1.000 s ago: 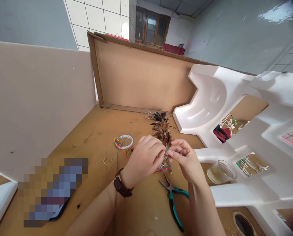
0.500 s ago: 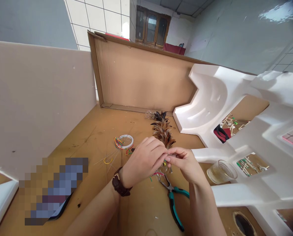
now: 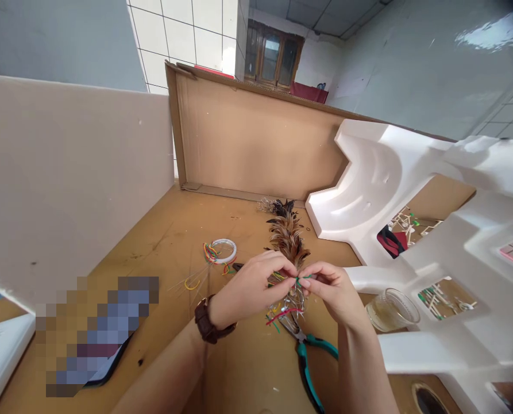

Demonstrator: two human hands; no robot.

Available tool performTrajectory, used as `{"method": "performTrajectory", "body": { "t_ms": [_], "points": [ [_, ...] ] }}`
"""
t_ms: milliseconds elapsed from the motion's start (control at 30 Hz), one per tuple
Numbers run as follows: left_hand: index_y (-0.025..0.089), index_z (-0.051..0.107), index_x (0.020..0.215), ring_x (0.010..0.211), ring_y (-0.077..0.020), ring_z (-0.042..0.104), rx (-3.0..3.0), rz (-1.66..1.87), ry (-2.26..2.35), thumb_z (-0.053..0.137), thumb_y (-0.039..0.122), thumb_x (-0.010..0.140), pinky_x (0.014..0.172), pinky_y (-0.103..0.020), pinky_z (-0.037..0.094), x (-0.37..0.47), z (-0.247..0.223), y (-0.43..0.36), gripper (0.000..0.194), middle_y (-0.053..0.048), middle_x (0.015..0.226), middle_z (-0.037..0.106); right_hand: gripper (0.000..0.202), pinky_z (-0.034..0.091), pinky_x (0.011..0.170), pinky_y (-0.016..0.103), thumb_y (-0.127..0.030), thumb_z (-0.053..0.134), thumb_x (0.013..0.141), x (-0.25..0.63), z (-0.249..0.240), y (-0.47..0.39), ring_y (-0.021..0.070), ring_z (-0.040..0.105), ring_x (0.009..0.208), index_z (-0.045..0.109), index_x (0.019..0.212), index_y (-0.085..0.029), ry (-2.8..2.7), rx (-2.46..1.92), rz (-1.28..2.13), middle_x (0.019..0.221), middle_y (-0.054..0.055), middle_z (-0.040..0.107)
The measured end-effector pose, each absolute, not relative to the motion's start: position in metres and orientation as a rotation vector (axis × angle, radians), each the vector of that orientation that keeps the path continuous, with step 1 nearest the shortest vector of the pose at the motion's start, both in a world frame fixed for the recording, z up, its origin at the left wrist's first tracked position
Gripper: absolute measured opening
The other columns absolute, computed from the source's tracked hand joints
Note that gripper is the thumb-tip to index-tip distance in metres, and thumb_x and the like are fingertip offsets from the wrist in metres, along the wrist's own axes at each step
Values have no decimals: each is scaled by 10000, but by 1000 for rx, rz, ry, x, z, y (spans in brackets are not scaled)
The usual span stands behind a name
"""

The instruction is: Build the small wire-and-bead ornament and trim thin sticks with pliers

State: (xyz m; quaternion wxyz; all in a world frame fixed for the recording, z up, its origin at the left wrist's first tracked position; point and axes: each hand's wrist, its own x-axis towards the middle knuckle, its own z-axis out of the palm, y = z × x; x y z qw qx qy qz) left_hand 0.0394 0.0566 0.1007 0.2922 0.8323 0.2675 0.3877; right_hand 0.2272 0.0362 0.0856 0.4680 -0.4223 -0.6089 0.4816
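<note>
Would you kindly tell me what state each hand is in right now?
Left hand: at the green strand; whether it grips it cannot be told.
Right hand: closed, pinching the green strand.

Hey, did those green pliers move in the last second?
No. The pliers lie in the same spot on the table relative to the white ring; the whole view just shifted a little.

You have before you ruffled feathers [image 3: 287,233], shiny metallic-looking strands [image 3: 298,301], metal pliers [image 3: 307,371] with smooth plastic-looking grips, a clear glass cup [image 3: 392,311], a matt cardboard panel [image 3: 256,144] and smooth, foam-like white moulding [image 3: 370,161].
</note>
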Motion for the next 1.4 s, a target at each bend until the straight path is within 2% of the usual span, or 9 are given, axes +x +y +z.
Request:
{"method": "performTrajectory", "body": {
  "t_ms": [367,633,900,1000,1133,1267,1400],
  "points": [
    [174,492,712,733,-121,485,2339,1090,795,489,132,768,707,-255,371,42,102,55,70,11,725,543,83,380,526,211,-227,671,694,222,88,35,80,495,552,607,723,-183,-1454,-1035,1260,645,-20,586],
    [167,517,725,704,-138,457,2518,1104,841,435,166,813,655,-272,360,45,104,47,120,-12,710,542,102,365,538,212,-239,652,711,219,86,38,72,467,527,581,718,-165,-1343,-974,1382,582,-28,554],
    [168,533,767,741,-155,460,2641,1046,799,395,169,839,673,-293,368,46,103,44,156,-30,764,550,99,396,549,223,-186,683,665,222,84,39,76,502,554,586,678,-173,-1321,-937,1365,722,-9,602],
    [178,522,838,807,-160,491,2462,1093,812,432,165,809,734,-299,392,45,101,48,96,-31,825,566,105,398,533,217,-168,692,652,222,84,39,72,499,545,588,667,-178,-1309,-909,1352,716,-15,601],
    [199,479,1036,975,-168,494,2308,1086,802,475,169,767,873,-319,382,45,98,52,272,-44,1009,560,106,399,521,204,-151,698,641,221,85,38,70,500,560,599,659,-184,-1300,-886,1334,719,-19,598],
    [211,511,970,939,-158,525,2317,1003,779,477,204,767,1001,-380,272,45,97,55,207,-17,960,590,108,397,512,202,-149,700,638,221,85,38,71,493,560,602,660,-187,-1308,-883,1301,705,-19,598],
    [212,513,939,940,-157,529,2292,943,790,512,234,743,1042,-432,191,44,95,57,197,1,951,598,104,406,538,211,-156,692,646,221,87,38,90,512,617,592,656,-185,-1339,-884,1246,720,-10,596]
  ]
}}
